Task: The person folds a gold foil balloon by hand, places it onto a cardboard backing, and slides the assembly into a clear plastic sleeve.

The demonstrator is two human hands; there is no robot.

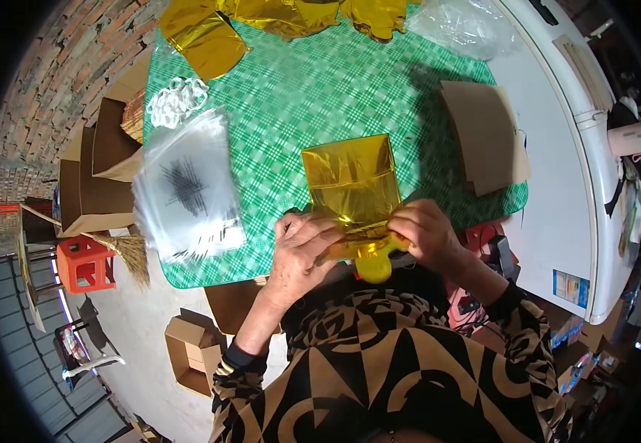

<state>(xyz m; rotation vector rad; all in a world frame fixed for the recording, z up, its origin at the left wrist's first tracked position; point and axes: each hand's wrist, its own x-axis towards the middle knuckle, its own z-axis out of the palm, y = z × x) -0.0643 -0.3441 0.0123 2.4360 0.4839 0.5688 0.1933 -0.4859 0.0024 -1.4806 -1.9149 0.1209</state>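
Observation:
A shiny gold foil piece [351, 173], which looks like a flat foil balloon, lies at the near edge of the table with creases across it. Its upper part is a flat rectangle on the cloth. A rounded tab hangs from its lower end, between my hands. My left hand [302, 255] is closed on the lower left side of the foil, fingers curled over it. On the opposite side, my right hand [425, 232] pinches the lower right part, close to the rounded tab. Parts of the folds are hidden under my fingers.
A green checked cloth [320, 88] covers the table. Clear plastic bags [191, 184] and white rings [178, 102] lie left, cardboard sheets [484, 136] right. More gold foil [283, 16] and clear plastic [464, 28] lie at the back. Cardboard boxes [193, 353] stand on the floor.

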